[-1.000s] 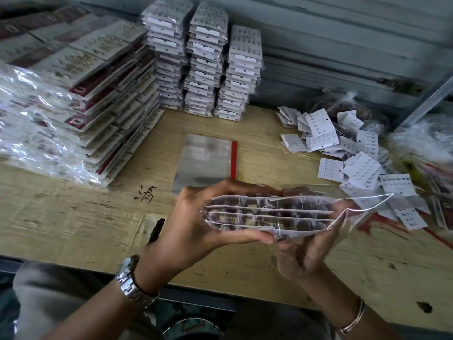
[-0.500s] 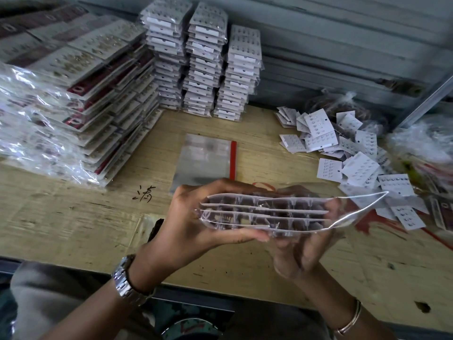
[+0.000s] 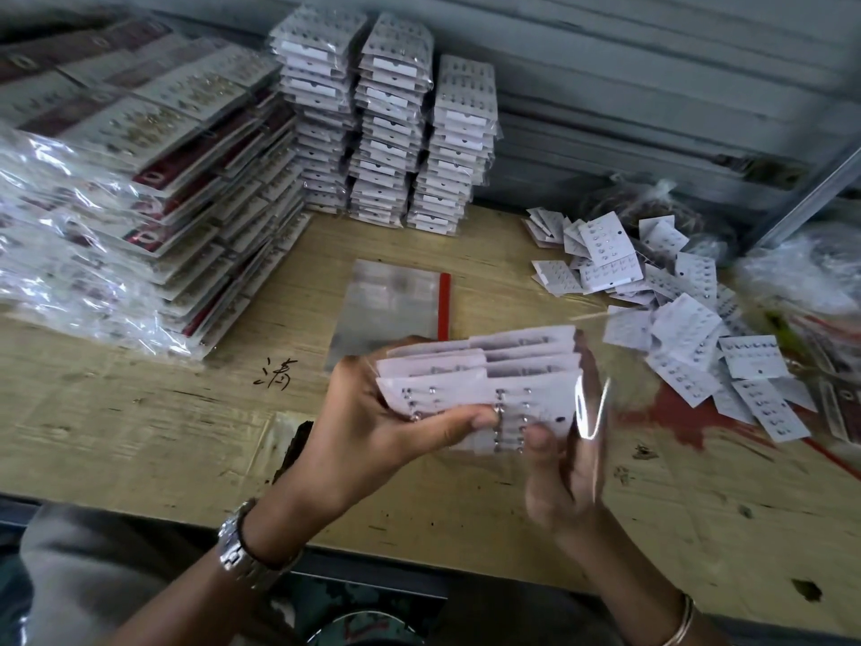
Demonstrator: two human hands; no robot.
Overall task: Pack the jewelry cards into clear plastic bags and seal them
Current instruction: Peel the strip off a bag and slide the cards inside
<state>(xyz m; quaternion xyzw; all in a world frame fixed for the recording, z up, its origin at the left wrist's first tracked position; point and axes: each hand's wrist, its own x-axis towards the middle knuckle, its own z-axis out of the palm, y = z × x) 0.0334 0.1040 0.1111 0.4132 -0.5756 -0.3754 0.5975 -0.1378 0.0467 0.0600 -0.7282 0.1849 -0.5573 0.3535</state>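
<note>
A stack of white jewelry cards [image 3: 526, 370] with small studs sits inside a clear plastic bag [image 3: 589, 412], held above the wooden table. My left hand [image 3: 372, 431] grips the stack's left end, thumb across the front card. My right hand [image 3: 563, 473] holds the right end, thumb pressing the front card, fingers behind the bag's shiny open flap. A pile of empty clear bags [image 3: 391, 310] with a red strip lies flat just beyond my hands.
Loose jewelry cards [image 3: 675, 319] lie scattered at the right. Three tall stacks of packed cards [image 3: 386, 123] stand against the back wall. Bagged card packs [image 3: 130, 188] pile up at the left. The table's near edge [image 3: 419, 557] runs below my wrists.
The bagged stack has been tilted from edge-on to face me, so the card fronts show. The bag's open flap has moved in from pointing right to standing by my right fingers.
</note>
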